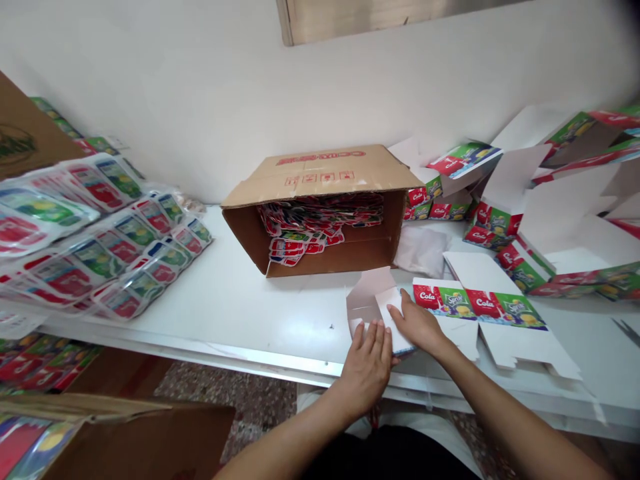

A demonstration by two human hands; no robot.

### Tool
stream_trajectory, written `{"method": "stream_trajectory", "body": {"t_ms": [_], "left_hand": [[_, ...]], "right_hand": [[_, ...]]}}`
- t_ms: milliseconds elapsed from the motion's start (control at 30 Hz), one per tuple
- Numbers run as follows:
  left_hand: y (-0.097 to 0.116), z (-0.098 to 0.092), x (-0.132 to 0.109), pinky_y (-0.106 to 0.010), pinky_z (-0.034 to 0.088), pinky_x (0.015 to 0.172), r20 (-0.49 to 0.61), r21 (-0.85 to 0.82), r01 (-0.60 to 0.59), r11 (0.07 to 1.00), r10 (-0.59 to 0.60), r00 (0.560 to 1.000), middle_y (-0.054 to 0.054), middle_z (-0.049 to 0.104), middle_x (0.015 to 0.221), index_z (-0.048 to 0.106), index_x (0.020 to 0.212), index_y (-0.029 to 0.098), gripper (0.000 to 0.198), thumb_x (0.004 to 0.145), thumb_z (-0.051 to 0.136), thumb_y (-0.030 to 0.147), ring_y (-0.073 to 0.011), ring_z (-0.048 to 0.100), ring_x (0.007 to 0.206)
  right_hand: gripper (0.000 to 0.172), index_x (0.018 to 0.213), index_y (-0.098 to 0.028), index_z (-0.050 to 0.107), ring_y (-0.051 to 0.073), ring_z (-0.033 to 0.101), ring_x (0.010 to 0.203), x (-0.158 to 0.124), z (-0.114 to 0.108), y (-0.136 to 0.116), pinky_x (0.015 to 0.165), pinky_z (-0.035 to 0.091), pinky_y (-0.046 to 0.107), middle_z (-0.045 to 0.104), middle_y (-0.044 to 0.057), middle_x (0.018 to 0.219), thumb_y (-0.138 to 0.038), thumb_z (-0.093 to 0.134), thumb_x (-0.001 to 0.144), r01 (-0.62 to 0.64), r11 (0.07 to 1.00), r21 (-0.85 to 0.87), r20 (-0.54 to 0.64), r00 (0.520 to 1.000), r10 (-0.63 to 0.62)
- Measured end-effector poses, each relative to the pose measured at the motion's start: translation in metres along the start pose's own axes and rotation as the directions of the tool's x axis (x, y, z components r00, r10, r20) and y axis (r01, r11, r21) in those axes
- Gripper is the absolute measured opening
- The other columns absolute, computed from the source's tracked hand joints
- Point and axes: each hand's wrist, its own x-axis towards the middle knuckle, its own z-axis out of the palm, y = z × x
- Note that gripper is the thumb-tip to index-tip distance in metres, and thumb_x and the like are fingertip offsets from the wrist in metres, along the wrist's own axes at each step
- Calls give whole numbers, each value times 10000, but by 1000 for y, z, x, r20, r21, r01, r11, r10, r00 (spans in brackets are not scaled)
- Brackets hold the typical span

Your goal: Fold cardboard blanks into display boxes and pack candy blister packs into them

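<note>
At the table's front edge I hold a small folding carton (369,301), its white flaps standing up and its inside partly showing. My left hand (367,363) is closed on the near side, its fingers together over the lower flaps. My right hand (419,323) grips the right side, with the thumb on a white flap. Just right of it lies a flat, unfolded carton blank (500,313) printed with Cola and Sprite pictures. Behind the carton, a brown cardboard box (320,175) lies on its side, open toward me, with many red and green printed packets (305,247) inside.
Bagged printed packets (115,247) are stacked on the left of the white table (240,300). Opened printed cartons (493,223) crowd the right. A white plastic bag (423,250) sits beside the brown box. Another cardboard box (150,433) stands below, and scissors (627,331) lie far right.
</note>
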Motion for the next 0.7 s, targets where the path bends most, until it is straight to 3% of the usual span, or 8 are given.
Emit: {"method": "stream_trajectory", "body": {"t_ms": [167, 267, 333, 400, 433, 500, 600, 700], "left_hand": [[-1, -9, -4, -562, 257, 1117, -288, -130, 25, 991, -62, 956, -147, 553, 1334, 446, 1298, 156, 399, 922, 492, 280, -286, 415, 1328], [-9, -14, -10, -560, 312, 1085, -509, -373, 104, 922, -296, 808, -127, 580, 1245, 422, 1249, 230, 371, 910, 479, 371, -269, 444, 1292], [-21, -14, -10, -536, 340, 1068, -405, -601, 342, 722, -644, 649, -144, 536, 1278, 382, 1263, 223, 363, 933, 420, 371, -255, 439, 1292], [-35, -12, -4, -476, 393, 1031, -73, -727, 564, 391, -861, 503, -168, 509, 1317, 381, 1273, 189, 372, 948, 395, 369, -240, 462, 1275], [-43, -9, 0, -437, 430, 994, 91, -732, 626, 268, -873, 480, -170, 524, 1308, 402, 1268, 175, 390, 943, 410, 391, -234, 496, 1244], [-55, -5, 11, -364, 486, 908, 260, -711, 676, 192, -822, 507, -162, 586, 1239, 452, 1254, 158, 447, 909, 481, 440, -222, 574, 1154], [-62, -3, 25, -333, 498, 859, 297, -665, 704, 249, -777, 555, -153, 627, 1178, 468, 1272, 145, 550, 836, 591, 457, -225, 607, 1090], [-60, -9, 35, -372, 477, 868, 312, -583, 739, 338, -746, 588, -119, 652, 1121, 508, 1225, 177, 485, 799, 623, 379, -255, 590, 1079]], "right_hand": [[713, 1479, 13, 139, 326, 567, 1161, -12, 0, 9, 889, 415, 381, 560, 271, 1270, -483, 178, 967, 52, 995, 80, 73, 996, -58], [725, 1484, 7, 112, 333, 583, 1133, -18, 0, 10, 873, 419, 382, 575, 267, 1248, -498, 158, 967, 32, 996, 88, 65, 997, -38], [726, 1484, 4, 114, 339, 602, 1097, -20, 1, 10, 853, 425, 385, 599, 258, 1213, -504, 155, 966, 25, 996, 83, 64, 997, -30], [718, 1484, -10, 126, 340, 610, 1077, -22, 2, 8, 845, 427, 387, 609, 247, 1203, -506, 154, 966, 29, 996, 82, 73, 997, -35], [714, 1485, -16, 127, 340, 613, 1070, -23, 3, 8, 843, 427, 389, 613, 241, 1197, -505, 155, 965, 28, 996, 84, 79, 996, -35], [714, 1485, -16, 121, 345, 616, 1061, -24, 4, 8, 844, 427, 396, 620, 237, 1185, -504, 159, 964, 15, 996, 86, 91, 996, -23], [715, 1478, -4, 129, 360, 607, 1073, -29, 5, 8, 857, 422, 414, 608, 250, 1200, -497, 153, 962, -3, 996, 84, 88, 996, -5], [707, 1480, -11, 126, 357, 608, 1074, -33, 3, 10, 859, 423, 418, 600, 254, 1212, -491, 141, 961, -2, 996, 93, 88, 996, -6]]}}
